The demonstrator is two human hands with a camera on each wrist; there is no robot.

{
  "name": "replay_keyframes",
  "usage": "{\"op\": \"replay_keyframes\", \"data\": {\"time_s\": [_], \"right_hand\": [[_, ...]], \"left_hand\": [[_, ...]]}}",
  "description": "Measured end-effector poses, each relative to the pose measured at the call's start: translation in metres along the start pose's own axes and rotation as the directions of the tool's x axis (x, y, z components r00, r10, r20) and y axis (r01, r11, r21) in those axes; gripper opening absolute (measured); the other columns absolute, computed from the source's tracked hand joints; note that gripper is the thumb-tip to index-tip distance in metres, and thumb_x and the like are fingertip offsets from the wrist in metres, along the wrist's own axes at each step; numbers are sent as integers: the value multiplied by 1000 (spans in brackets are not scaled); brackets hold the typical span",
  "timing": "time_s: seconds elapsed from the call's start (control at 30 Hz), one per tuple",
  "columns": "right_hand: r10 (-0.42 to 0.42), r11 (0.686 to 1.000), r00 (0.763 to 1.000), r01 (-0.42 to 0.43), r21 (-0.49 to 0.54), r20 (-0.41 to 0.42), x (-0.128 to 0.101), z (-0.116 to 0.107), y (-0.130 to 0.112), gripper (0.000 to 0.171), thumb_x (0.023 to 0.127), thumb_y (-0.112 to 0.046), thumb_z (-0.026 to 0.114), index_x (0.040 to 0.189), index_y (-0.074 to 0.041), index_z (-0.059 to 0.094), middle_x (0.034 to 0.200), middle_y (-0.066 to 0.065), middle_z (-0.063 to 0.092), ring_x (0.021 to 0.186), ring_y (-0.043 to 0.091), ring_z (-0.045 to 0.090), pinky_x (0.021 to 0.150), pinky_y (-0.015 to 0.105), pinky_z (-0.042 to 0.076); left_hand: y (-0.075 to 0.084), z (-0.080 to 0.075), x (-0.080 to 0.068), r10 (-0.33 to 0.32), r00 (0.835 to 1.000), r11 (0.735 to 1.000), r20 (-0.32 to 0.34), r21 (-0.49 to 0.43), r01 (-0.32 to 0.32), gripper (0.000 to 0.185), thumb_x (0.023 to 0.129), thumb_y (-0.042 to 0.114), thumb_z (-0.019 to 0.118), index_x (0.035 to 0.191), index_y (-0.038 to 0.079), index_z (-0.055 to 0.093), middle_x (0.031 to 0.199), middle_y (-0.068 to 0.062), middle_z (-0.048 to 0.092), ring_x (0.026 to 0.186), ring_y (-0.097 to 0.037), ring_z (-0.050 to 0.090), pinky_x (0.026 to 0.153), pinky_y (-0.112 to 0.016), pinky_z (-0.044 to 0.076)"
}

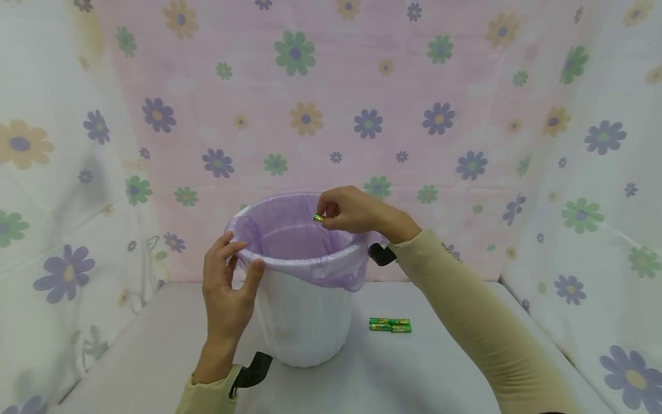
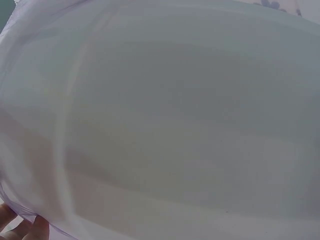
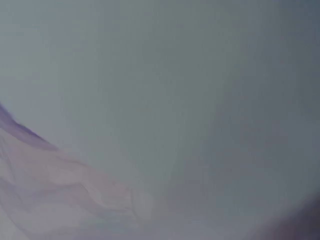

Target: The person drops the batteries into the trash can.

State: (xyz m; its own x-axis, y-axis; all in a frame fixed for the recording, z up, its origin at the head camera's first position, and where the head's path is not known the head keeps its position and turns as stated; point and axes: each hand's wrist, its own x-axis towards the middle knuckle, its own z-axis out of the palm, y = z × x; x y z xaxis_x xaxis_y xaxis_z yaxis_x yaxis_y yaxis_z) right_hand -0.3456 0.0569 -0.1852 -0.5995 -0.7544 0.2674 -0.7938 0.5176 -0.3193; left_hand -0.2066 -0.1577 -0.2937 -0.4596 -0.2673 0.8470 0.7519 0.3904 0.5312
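The right hand (image 1: pixel 351 211) pinched a small battery (image 1: pixel 318 218) over the open mouth of the white bin (image 1: pixel 305 322), inside its far rim. The left hand (image 1: pixel 227 287) gripped the near rim's purple liner (image 1: pixel 310 267). Spare batteries (image 1: pixel 390 325) lay apart on the worktop (image 1: pixel 414 374).

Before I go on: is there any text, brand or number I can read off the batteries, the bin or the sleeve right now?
Nothing can be read.
Batteries on the table: green and gold wrappers, print too small to read.
Battery pinched in the right hand: no legible marking.
Right sleeve: a small dark mark near the cuff, too blurred to read.
White bin and purple liner, rim gripped by the left hand: no print visible.
Both wrist views: blurred, no text.
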Motion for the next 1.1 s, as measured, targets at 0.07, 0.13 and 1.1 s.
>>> {"op": "replay_keyframes", "data": {"time_s": [0.07, 0.13, 1.1], "right_hand": [[1, 1000, 1000, -1, 3, 8, 3, 4, 1, 12, 86, -11, 65, 98, -8, 67, 82, 0, 64, 77, 14, 58, 69, 26, 51], [5, 1000, 1000, -5, 3, 17, 6, 8, 2, 12, 86, -11, 66, 98, -8, 67, 82, 0, 64, 76, 14, 58, 69, 26, 51], [8, 998, 999, -6, -62, 33, 10, 16, -1, 18, 87, -20, 67, 101, -9, 66, 88, -1, 63, 83, 13, 57, 76, 25, 50]], "left_hand": [[-1, 0, 0, -1, 1000, 1000, 2, -3, 1, 37, 84, 1, 69, 115, -12, 53, 135, -27, 40, 126, -44, 40, 106, -25, 37], [1, 0, 0, -5, 1000, 1000, 7, 4, 4, 36, 84, -1, 69, 114, -12, 53, 135, -28, 40, 126, -44, 40, 106, -25, 37], [4, -1, 1, -16, 1000, 999, 11, 40, 16, 36, 82, -4, 68, 114, -13, 53, 134, -29, 41, 125, -43, 41, 106, -27, 37]]}}
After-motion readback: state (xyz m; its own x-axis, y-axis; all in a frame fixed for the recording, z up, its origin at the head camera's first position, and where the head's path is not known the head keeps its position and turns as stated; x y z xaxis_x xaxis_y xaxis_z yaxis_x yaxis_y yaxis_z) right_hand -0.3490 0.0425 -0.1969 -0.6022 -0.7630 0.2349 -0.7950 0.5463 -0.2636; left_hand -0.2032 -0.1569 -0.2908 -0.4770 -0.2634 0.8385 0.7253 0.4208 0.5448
